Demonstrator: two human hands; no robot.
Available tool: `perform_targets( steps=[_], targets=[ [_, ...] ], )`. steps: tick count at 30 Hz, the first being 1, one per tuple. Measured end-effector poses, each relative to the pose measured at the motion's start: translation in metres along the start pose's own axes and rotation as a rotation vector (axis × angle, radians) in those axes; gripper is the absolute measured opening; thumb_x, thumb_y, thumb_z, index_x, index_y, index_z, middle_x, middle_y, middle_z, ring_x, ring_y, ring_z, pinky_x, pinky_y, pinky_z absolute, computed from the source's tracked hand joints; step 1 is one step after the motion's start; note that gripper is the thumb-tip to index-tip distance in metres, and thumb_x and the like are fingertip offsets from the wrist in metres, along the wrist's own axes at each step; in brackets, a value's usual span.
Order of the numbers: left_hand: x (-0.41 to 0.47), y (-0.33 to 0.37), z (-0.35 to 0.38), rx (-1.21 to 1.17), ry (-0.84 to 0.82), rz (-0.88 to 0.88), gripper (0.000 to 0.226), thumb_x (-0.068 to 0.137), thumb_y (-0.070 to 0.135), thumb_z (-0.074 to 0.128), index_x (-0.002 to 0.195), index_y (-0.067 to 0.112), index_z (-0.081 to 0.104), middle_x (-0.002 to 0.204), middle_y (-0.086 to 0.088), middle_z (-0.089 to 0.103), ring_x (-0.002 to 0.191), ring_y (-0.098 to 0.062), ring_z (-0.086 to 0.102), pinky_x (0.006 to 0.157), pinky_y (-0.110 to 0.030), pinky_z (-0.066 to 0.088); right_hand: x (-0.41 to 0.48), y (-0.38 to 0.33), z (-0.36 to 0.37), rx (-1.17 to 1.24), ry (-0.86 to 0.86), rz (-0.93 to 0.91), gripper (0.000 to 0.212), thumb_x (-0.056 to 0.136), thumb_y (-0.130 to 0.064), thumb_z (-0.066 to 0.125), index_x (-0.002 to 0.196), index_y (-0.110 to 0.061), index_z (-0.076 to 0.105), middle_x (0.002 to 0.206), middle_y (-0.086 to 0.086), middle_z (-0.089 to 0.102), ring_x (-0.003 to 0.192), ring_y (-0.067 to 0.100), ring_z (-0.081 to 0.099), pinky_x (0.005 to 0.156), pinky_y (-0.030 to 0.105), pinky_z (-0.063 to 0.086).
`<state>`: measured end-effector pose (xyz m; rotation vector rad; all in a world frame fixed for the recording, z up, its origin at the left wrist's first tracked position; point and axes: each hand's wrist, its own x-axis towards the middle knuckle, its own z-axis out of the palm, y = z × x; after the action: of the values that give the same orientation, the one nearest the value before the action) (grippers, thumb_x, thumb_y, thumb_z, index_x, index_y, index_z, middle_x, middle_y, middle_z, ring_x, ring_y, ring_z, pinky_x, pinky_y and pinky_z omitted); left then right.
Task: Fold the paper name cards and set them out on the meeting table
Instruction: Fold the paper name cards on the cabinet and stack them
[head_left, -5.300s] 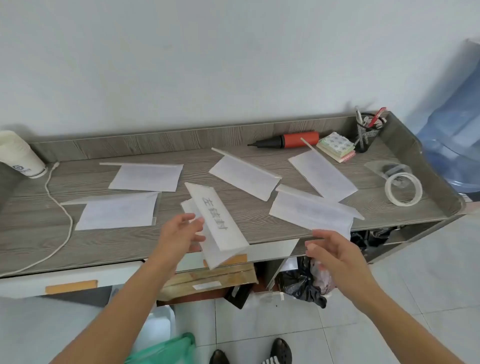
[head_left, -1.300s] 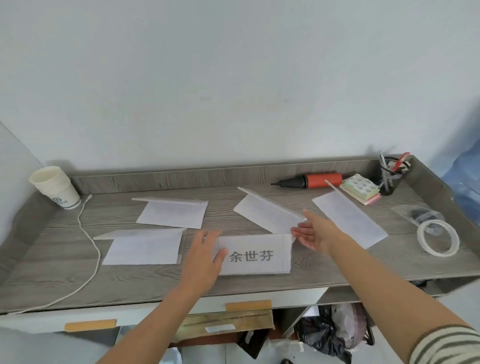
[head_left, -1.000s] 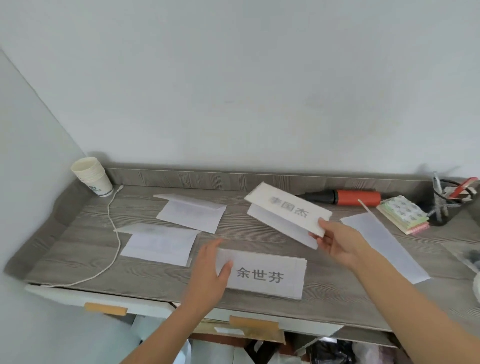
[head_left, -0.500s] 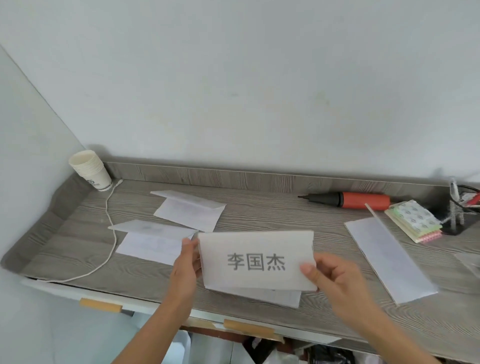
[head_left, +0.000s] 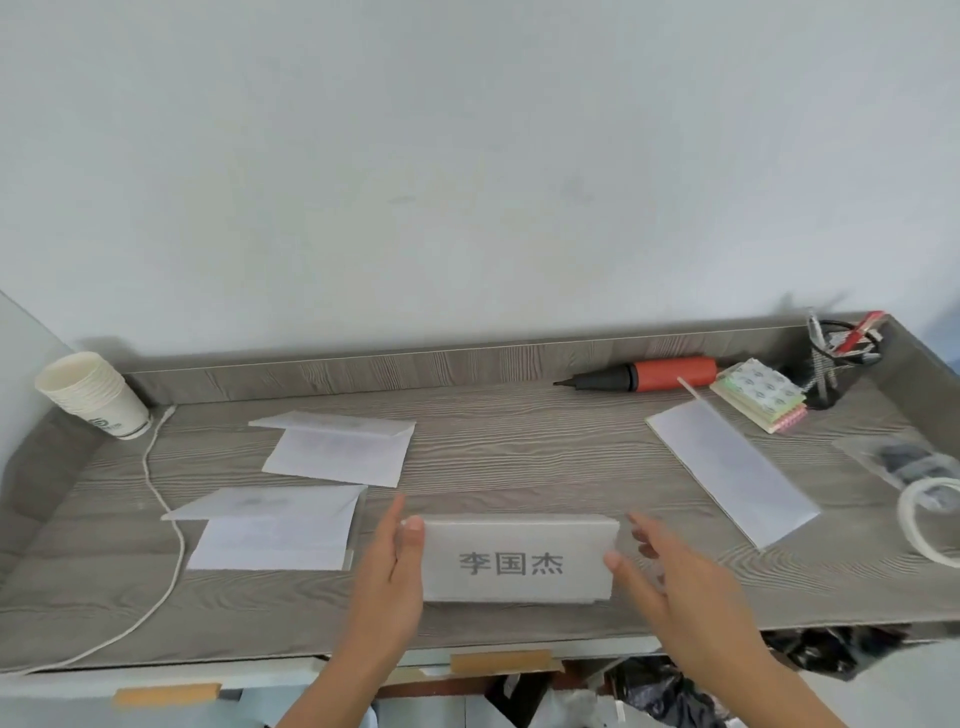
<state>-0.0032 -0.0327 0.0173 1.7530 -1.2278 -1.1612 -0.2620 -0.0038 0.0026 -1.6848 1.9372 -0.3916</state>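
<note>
A folded white name card (head_left: 517, 558) with three printed grey characters stands near the front middle of the grey wood-grain table (head_left: 519, 457). My left hand (head_left: 392, 577) lies along the card's left end, fingers straight and thumb touching its edge. At the card's right end my right hand (head_left: 675, 582) is slightly blurred, with relaxed, spread fingers and the thumb at the card's edge. Three more folded white papers lie flat: one at the back left (head_left: 337, 447), one at the front left (head_left: 270, 525), one on the right (head_left: 732, 473).
A stack of paper cups (head_left: 91, 395) stands at the back left corner, with a white cable (head_left: 166, 519) trailing forward. Back right hold a red and black pump (head_left: 654, 374), sticky notes (head_left: 758, 395) and a pen holder (head_left: 836, 358). A tape roll (head_left: 930, 519) lies at the right edge.
My right hand picked this card up from the back middle, both hands held it up facing me, and it now stands on the table where the earlier printed card stood.
</note>
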Motion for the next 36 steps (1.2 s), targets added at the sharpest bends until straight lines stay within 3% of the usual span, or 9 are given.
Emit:
perform_targets(
  steps=[3, 6, 11, 15, 18, 22, 25, 29, 36],
  targets=[
    [0.000, 0.003, 0.002, -0.073, -0.004, -0.054, 0.057, 0.097, 0.045, 0.032, 0.150, 0.032, 0.018, 0.155, 0.008, 0.025, 0.137, -0.008, 0.026, 0.111, -0.030, 0.020, -0.003, -0.017, 0.007, 0.420, -0.088, 0.057, 0.095, 0.074, -0.073, 0.043, 0.153, -0.032, 0.008, 0.152, -0.015, 0.030, 0.141, 0.009, 0.032, 0.113, 0.040, 0.034],
    [0.004, 0.002, 0.002, -0.114, -0.018, -0.080, 0.058, 0.097, 0.046, 0.035, 0.151, 0.032, 0.017, 0.154, 0.005, 0.028, 0.138, -0.013, 0.028, 0.114, -0.036, 0.022, -0.002, -0.036, 0.025, 0.538, -0.133, 0.062, 0.103, 0.075, -0.074, 0.051, 0.152, -0.033, -0.003, 0.155, -0.013, 0.028, 0.140, 0.010, 0.033, 0.115, 0.039, 0.032],
    [0.009, 0.000, 0.002, -0.063, -0.022, 0.018, 0.053, 0.097, 0.045, 0.033, 0.148, 0.032, 0.024, 0.131, 0.007, 0.043, 0.115, -0.012, 0.044, 0.096, -0.029, 0.032, 0.001, -0.036, 0.020, 0.617, -0.115, 0.072, 0.083, 0.084, -0.055, 0.055, 0.152, -0.031, 0.013, 0.141, -0.017, 0.038, 0.130, 0.007, 0.043, 0.109, 0.034, 0.039],
    [0.011, 0.000, 0.003, -0.070, 0.006, 0.069, 0.039, 0.099, 0.037, 0.035, 0.136, 0.029, 0.041, 0.112, 0.007, 0.052, 0.095, -0.002, 0.052, 0.074, -0.021, 0.039, 0.013, 0.005, -0.004, 0.831, 0.462, 0.339, 0.030, 0.090, -0.032, 0.061, 0.118, -0.022, 0.056, 0.119, -0.001, 0.062, 0.109, 0.019, 0.060, 0.090, 0.043, 0.053],
    [0.013, -0.002, 0.004, -0.069, 0.003, 0.072, 0.030, 0.099, 0.035, 0.035, 0.123, 0.023, 0.048, 0.099, 0.006, 0.056, 0.092, -0.009, 0.055, 0.067, -0.021, 0.039, 0.026, 0.061, -0.023, 0.892, 0.807, 0.627, 0.034, 0.086, -0.034, 0.065, 0.108, -0.011, 0.056, 0.105, 0.008, 0.062, 0.091, 0.026, 0.061, 0.080, 0.045, 0.052],
    [0.015, -0.004, 0.005, -0.078, -0.001, 0.070, 0.025, 0.100, 0.034, 0.035, 0.116, 0.021, 0.049, 0.093, 0.004, 0.054, 0.082, -0.011, 0.054, 0.065, -0.025, 0.040, 0.040, 0.100, -0.039, 1.216, 0.643, 0.802, 0.035, 0.089, -0.047, 0.054, 0.079, -0.014, 0.053, 0.071, 0.005, 0.053, 0.052, 0.015, 0.051, 0.049, 0.028, 0.033],
    [0.016, -0.007, 0.005, -0.077, -0.009, 0.062, 0.025, 0.099, 0.035, 0.035, 0.115, 0.022, 0.049, 0.094, 0.000, 0.055, 0.081, -0.013, 0.054, 0.064, -0.027, 0.042, 0.054, 0.106, -0.053, 1.424, 0.502, 0.858, 0.048, 0.089, -0.058, 0.039, 0.085, -0.012, 0.053, 0.080, 0.004, 0.061, 0.059, 0.015, 0.052, 0.050, 0.025, 0.031],
    [0.017, -0.007, 0.004, -0.061, -0.011, 0.068, 0.026, 0.098, 0.038, 0.035, 0.115, 0.024, 0.049, 0.094, -0.005, 0.057, 0.081, -0.017, 0.056, 0.063, -0.028, 0.043, 0.065, 0.114, -0.068, 1.557, 0.535, 0.860, 0.054, 0.087, -0.059, 0.036, 0.093, -0.008, 0.053, 0.086, 0.008, 0.066, 0.064, 0.017, 0.058, 0.050, 0.024, 0.035],
    [0.020, -0.010, 0.002, -0.075, -0.003, 0.069, 0.025, 0.098, 0.037, 0.037, 0.113, 0.021, 0.050, 0.092, -0.002, 0.057, 0.082, -0.017, 0.056, 0.066, -0.031, 0.044, 0.064, 0.104, -0.102, 1.490, 0.458, 0.712, 0.022, 0.097, -0.012, 0.040, 0.082, -0.004, 0.054, 0.050, 0.002, 0.071, 0.037, 0.004, 0.061, 0.035, 0.011, 0.043]
  ],
)
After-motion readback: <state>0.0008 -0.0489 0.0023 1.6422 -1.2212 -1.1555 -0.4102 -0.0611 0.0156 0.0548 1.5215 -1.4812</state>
